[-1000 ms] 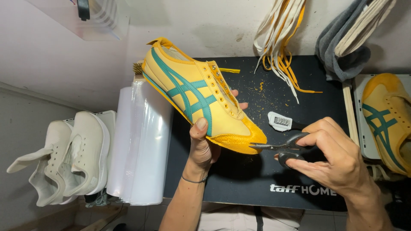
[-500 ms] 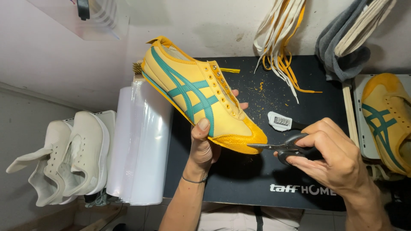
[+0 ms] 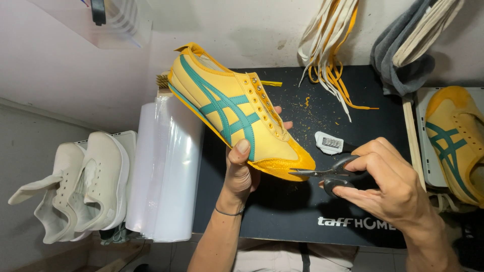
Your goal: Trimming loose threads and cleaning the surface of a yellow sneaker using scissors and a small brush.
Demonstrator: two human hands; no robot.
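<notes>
A black mat covers the worktop in front of a pale wall, its surface dusted with small yellow scraps. My left hand is closed around the sole of a yellow sneaker with teal stripes, thumb pressed on its side, holding it tilted above the mat's left half with the heel toward the far left corner and the toe pointing right. My right hand is closed through the loops of a pair of black-handled scissors, and the blade tips touch the orange toe edge of the sneaker. Just beyond the scissors a small white brush-like tool lies on the mat. At the far edge, a bundle of white and yellow laces hangs down onto the mat, with a grey cloth hanging to its right. Off the right edge sits a second yellow sneaker with the same teal stripes. Against the left edge stands a roll of clear plastic sheet, and further left a pair of white sneakers rests lower down.
</notes>
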